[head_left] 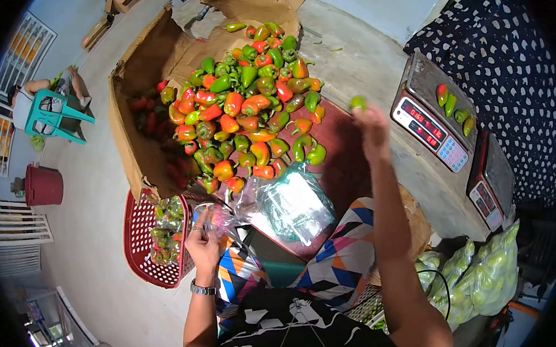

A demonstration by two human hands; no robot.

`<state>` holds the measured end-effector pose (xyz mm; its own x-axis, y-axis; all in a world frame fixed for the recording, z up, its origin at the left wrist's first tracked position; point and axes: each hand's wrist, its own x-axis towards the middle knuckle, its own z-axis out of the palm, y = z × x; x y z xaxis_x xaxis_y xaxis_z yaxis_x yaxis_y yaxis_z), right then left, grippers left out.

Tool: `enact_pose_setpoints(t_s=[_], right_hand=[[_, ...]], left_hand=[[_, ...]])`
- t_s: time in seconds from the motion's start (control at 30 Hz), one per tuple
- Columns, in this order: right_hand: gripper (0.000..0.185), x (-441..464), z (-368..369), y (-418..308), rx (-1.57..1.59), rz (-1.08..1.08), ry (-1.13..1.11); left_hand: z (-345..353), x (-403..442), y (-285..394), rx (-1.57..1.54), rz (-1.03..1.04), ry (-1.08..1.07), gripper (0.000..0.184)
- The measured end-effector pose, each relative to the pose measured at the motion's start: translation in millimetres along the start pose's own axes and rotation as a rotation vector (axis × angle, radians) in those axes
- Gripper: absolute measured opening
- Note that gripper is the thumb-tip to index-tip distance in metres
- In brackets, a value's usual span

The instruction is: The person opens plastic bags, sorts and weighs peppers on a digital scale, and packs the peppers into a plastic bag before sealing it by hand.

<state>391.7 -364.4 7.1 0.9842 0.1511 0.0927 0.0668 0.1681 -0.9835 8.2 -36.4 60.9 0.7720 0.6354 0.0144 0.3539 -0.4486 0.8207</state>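
My right hand (pixel 370 123) is raised between the pepper pile and the scale, its fingers closed on a green pepper (pixel 358 103). Near my left knee, my left hand (pixel 204 242) grips a clear plastic bag (pixel 218 218). A big heap of red, orange and green peppers (pixel 247 106) spills from an open cardboard box (pixel 127 115) onto a dark red surface (pixel 348 158). Flat plastic bags (pixel 296 203) lie in front of the heap. Several peppers (pixel 450 105) rest on the digital scale (pixel 426 128), whose red display is lit.
A red perforated basket (pixel 137 241) with bagged peppers stands at the left. A second scale (pixel 488 184) is at the right, above full bags of green produce (pixel 489 279). Further off are a person on a teal chair (pixel 45 114) and a maroon bucket (pixel 43 185).
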Motion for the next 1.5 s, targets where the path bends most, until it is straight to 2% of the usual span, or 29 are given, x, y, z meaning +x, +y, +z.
enact_pose_setpoints(t_s=[0.03, 0.1, 0.17, 0.23, 0.27, 0.4, 0.5, 0.53, 0.67, 0.8, 0.9, 0.97, 1.03, 1.1, 1.23, 1.33, 1.5], right_hand=[[0.039, -1, -14, -19, 0.101, -0.070, 0.164], [0.044, 9, -46, -47, -0.148, -0.075, 0.554], [0.046, 17, -95, -57, -0.248, -0.178, 0.669], [0.049, 19, -136, -69, -0.747, -0.171, 0.876], [0.050, 20, -149, -75, -0.737, -0.215, 0.846], [0.048, 38, -169, -78, -1.253, -0.328, 0.731], [0.048, 59, -167, -75, -1.407, -0.315, 0.763], [0.046, 66, -166, -72, -1.436, -0.343, 0.795], [0.044, 76, -160, -66, -1.473, -0.128, 0.865], [0.043, 73, -158, -59, -1.571, -0.192, 0.937], [0.040, 67, -176, -55, -1.469, -0.386, 0.982], [0.030, 57, -197, -71, -1.430, -0.411, 1.067], [0.026, 45, -235, -80, -1.408, -0.380, 1.197], [0.024, 37, -274, -87, -1.397, -0.268, 1.432], [0.026, 8, -332, -101, -1.253, -0.079, 1.506], [0.029, -5, -342, -103, -1.336, -0.029, 1.606], [0.029, -15, -348, -101, -1.391, 0.007, 1.599]], left_hand=[[1, 1, 2, 0.007, -0.019, -0.009, 0.056], [3, 1, -2, -0.028, -0.006, -0.001, 0.055], [5, 0, -12, -0.060, 0.019, 0.009, 0.054], [8, 1, -22, -0.088, 0.059, 0.016, 0.053], [5, 1, -13, -0.102, -0.003, -0.013, 0.051], [5, 2, -18, -0.059, 0.014, -0.046, 0.051], [6, 3, -12, -0.094, -0.045, -0.048, 0.052], [7, 2, -9, -0.091, -0.037, -0.041, 0.053], [6, 1, -11, -0.066, -0.015, -0.021, 0.056], [4, 3, -2, -0.071, -0.064, -0.044, 0.056], [4, 3, -13, -0.005, -0.030, -0.049, 0.056], [3, 3, -15, 0.010, -0.019, -0.045, 0.051], [2, 0, -12, -0.007, -0.037, -0.052, 0.049], [3, 2, 1, -0.068, -0.069, -0.054, 0.049], [8, 3, -22, -0.124, 0.006, -0.025, 0.049], [7, 2, -23, -0.111, 0.002, -0.026, 0.050], [3, 1, -19, -0.088, -0.035, -0.042, 0.053]])
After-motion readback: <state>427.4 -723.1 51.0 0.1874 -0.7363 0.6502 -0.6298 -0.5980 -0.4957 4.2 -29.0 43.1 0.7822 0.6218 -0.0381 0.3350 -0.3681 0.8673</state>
